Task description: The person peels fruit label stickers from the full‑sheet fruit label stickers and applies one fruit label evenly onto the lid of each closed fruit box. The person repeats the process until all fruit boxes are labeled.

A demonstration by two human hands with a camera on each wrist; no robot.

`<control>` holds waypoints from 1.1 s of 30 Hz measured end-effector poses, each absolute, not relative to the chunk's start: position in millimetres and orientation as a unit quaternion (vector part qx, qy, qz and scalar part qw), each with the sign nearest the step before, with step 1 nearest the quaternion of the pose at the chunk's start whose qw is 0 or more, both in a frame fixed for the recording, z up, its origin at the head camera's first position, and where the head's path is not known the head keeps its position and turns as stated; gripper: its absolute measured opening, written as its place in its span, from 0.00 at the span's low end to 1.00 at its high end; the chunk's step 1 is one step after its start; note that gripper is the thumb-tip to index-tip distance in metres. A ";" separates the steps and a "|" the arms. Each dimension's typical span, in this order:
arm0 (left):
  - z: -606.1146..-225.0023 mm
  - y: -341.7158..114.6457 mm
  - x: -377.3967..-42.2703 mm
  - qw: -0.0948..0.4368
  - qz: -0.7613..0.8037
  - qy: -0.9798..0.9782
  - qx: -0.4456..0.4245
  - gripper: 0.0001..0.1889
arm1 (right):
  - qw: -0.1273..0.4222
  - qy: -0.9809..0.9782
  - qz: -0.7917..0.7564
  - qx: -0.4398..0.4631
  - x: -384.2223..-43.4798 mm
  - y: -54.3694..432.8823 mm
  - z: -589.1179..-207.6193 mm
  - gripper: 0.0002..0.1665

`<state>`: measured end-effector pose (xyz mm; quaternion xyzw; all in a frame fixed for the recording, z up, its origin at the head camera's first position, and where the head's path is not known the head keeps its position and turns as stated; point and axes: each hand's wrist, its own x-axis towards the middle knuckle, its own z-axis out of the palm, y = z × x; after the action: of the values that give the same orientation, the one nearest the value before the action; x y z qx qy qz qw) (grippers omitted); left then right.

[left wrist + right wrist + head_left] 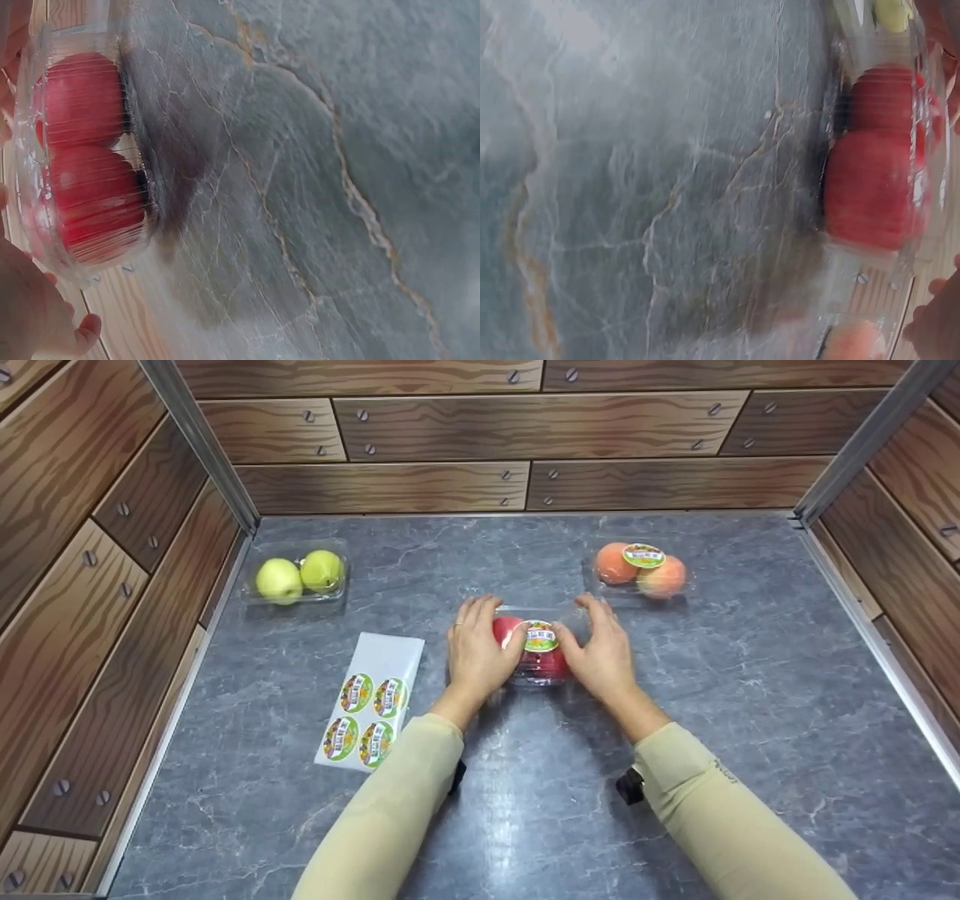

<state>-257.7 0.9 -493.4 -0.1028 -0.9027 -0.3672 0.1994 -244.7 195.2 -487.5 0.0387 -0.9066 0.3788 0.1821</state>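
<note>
A clear plastic fruit box [538,679] with red fruit [96,196], apparently apples, stands on the table in front of the person. On its lid lies a round, colourful label [540,637]. From the left side, my left hand [480,651] holds the box, its thumb on the lid at the label's left edge. My right hand [602,654] holds the opposite side, with the thumb at the label's right edge. Both sets of fingers reach over the far sides of the lid. In the right wrist view, two red fruits [874,187] show through the ribbed wall.
A sheet with several round labels [356,694] lies left of the left forearm. Back left stands a clear box with two green apples [279,580]. At the back right, another box holds orange-pink fruit [663,577] under a label. Wood-patterned panels [435,484] enclose the table.
</note>
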 end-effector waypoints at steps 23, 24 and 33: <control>-501.2 5.2 -269.6 0.187 -0.341 -0.918 -0.082 0.29 | 0.106 -0.928 0.356 0.034 -263.9 192.8 -497.2 0.41; -500.4 4.8 -269.9 0.186 -0.334 -0.920 -0.083 0.29 | 0.107 -0.928 0.356 0.031 -264.2 192.0 -496.8 0.41; -496.0 3.9 -271.9 0.150 -0.194 -0.962 -0.122 0.32 | 0.129 -0.945 0.299 0.043 -263.1 190.0 -499.1 0.39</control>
<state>-271.9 3.9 -496.0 -0.1218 -0.9617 -0.1943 0.1504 -263.1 190.0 -499.1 0.0434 -0.9445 0.2992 0.1286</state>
